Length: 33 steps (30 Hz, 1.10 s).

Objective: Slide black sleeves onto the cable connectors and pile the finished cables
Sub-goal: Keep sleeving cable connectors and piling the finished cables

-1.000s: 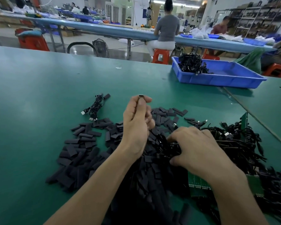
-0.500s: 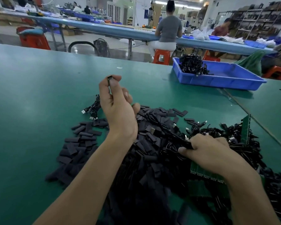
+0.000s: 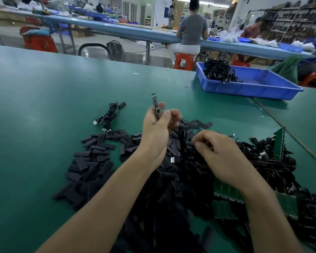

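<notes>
above the sleeves (image 3: 91, 161), left hand (image 3: 156, 130) pinches the connector (image 3: 154, 101) upright; right hand (image 3: 221, 156) pinches its cable (image 3: 181, 137) below.

Blue tray (image 3: 244, 90): no marking can be read.
Green boards (image 3: 279, 143): print too small to read.
Black sleeves (image 3: 97, 157): no lettering can be read.

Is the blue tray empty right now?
No, black cables lie heaped in the far left corner of the blue tray.
</notes>
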Tool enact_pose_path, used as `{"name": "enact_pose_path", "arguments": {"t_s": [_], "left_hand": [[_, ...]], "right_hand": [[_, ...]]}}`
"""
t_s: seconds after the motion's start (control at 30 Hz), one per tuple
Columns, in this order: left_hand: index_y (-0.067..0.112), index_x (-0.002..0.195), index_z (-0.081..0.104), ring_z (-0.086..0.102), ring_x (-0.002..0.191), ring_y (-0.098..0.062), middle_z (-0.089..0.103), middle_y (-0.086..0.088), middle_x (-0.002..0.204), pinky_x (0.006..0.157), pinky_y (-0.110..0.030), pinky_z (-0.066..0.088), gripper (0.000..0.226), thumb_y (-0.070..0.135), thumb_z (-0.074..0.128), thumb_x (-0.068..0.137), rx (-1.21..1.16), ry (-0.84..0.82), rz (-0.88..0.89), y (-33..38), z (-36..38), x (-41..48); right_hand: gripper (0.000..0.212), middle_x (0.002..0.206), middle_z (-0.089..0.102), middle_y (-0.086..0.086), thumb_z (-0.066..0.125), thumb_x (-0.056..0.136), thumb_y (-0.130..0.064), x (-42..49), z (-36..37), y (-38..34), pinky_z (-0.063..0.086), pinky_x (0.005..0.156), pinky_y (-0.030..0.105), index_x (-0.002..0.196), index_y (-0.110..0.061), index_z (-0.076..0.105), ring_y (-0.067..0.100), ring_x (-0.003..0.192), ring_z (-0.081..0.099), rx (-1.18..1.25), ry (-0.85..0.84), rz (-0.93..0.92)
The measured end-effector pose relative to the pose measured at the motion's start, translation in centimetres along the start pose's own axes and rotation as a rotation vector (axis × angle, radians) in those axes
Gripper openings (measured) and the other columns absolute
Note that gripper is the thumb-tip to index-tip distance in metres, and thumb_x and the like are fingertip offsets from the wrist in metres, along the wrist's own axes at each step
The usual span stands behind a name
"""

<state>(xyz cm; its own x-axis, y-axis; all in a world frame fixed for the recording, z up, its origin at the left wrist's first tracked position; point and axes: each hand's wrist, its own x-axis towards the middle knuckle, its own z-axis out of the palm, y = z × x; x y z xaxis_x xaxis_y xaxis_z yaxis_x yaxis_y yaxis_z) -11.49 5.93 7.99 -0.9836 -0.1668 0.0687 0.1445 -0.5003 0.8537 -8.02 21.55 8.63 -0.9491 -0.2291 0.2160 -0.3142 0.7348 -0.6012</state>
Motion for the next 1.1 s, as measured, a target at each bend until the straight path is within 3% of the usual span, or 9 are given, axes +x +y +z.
{"name": "enact_pose_path", "arguments": {"t_s": [0.13,0.3,0.43,0.53,0.6,0.67,0.83,0.97,1.1], "left_hand": [[0.020,0.115,0.056,0.060,0.098,-0.015,0.069,0.000,0.113,0.078,-0.034,0.054,0.011,0.020,0.051,0.105,0.295,-0.115,-0.107,-1.7,-1.3,-0.2],[0.026,0.104,0.062,0.067,0.088,-0.009,0.070,0.014,0.085,0.083,-0.036,0.058,0.008,0.020,0.057,0.102,0.406,-0.227,-0.135,-2.9,-2.8,-0.2],[0.020,0.108,0.063,0.066,0.085,-0.010,0.070,-0.001,0.093,0.077,-0.030,0.058,0.014,0.009,0.061,0.099,0.481,-0.349,-0.187,-3.9,-3.2,0.1],[0.015,0.110,0.062,0.062,0.076,-0.006,0.069,0.002,0.092,0.070,-0.025,0.051,0.013,0.009,0.062,0.098,0.560,-0.381,-0.154,-4.5,-3.6,0.4],[0.016,0.098,0.064,0.056,0.070,-0.004,0.065,0.010,0.079,0.067,-0.021,0.045,0.004,0.016,0.061,0.100,0.615,-0.428,-0.116,-4.6,-3.8,0.2],[0.010,0.092,0.064,0.051,0.068,-0.009,0.059,0.003,0.075,0.064,-0.024,0.042,0.019,0.024,0.056,0.102,0.609,-0.460,-0.108,-4.5,-3.9,0.0],[0.014,0.083,0.063,0.061,0.067,-0.008,0.064,0.005,0.071,0.065,-0.020,0.051,0.021,0.025,0.059,0.101,0.401,-0.374,-0.161,-3.9,-4.0,-0.1],[0.016,0.083,0.055,0.050,0.055,-0.007,0.051,0.013,0.060,0.059,-0.021,0.048,0.027,0.034,0.054,0.102,0.459,-0.361,-0.102,-3.8,-4.1,-0.4],[0.011,0.088,0.052,0.045,0.059,-0.012,0.040,-0.003,0.070,0.058,-0.027,0.056,0.023,0.029,0.053,0.104,0.402,-0.282,-0.077,-3.8,-4.6,-0.3]], "right_hand": [[0.020,0.080,0.070,-0.006,0.046,0.105,-0.024,0.4,-0.1,-0.5,0.046,0.062,0.023,0.089,-0.023,0.058,0.007,0.068,0.068,0.202,-0.034,0.086],[0.027,0.088,0.061,-0.013,0.076,0.083,-0.043,0.2,-0.1,-0.2,0.054,0.077,0.037,0.103,-0.032,0.062,0.009,0.084,0.061,-0.257,-0.230,0.117],[0.029,0.105,0.052,-0.004,0.068,0.091,-0.037,0.2,0.8,-0.5,0.049,0.090,0.042,0.116,-0.024,0.058,0.021,0.103,0.055,-0.386,-0.161,0.161],[0.008,0.097,0.057,-0.004,0.063,0.095,-0.033,0.4,1.3,-0.4,0.050,0.088,0.042,0.096,-0.025,0.064,0.023,0.100,0.058,-0.438,-0.176,0.130],[0.011,0.090,0.061,-0.007,0.061,0.097,-0.028,0.4,1.4,-0.1,0.051,0.083,0.042,0.086,-0.031,0.060,0.021,0.092,0.061,-0.337,-0.138,0.090],[0.011,0.087,0.065,-0.009,0.059,0.098,-0.024,0.5,1.3,0.2,0.053,0.079,0.042,0.088,-0.029,0.060,0.015,0.084,0.063,-0.173,-0.121,0.093],[0.019,0.081,0.074,-0.003,0.054,0.102,-0.010,0.5,0.4,0.6,0.058,0.068,0.036,0.092,-0.025,0.061,0.016,0.064,0.071,0.277,-0.097,0.149],[0.016,0.069,0.071,-0.005,0.049,0.104,-0.008,0.6,-0.1,0.9,0.049,0.057,0.018,0.096,-0.019,0.058,0.012,0.057,0.065,0.428,-0.039,0.174],[0.020,0.073,0.074,0.003,0.052,0.103,-0.010,0.6,-0.9,1.2,0.044,0.051,0.020,0.102,-0.028,0.062,0.014,0.051,0.059,0.463,0.087,0.225]]}}
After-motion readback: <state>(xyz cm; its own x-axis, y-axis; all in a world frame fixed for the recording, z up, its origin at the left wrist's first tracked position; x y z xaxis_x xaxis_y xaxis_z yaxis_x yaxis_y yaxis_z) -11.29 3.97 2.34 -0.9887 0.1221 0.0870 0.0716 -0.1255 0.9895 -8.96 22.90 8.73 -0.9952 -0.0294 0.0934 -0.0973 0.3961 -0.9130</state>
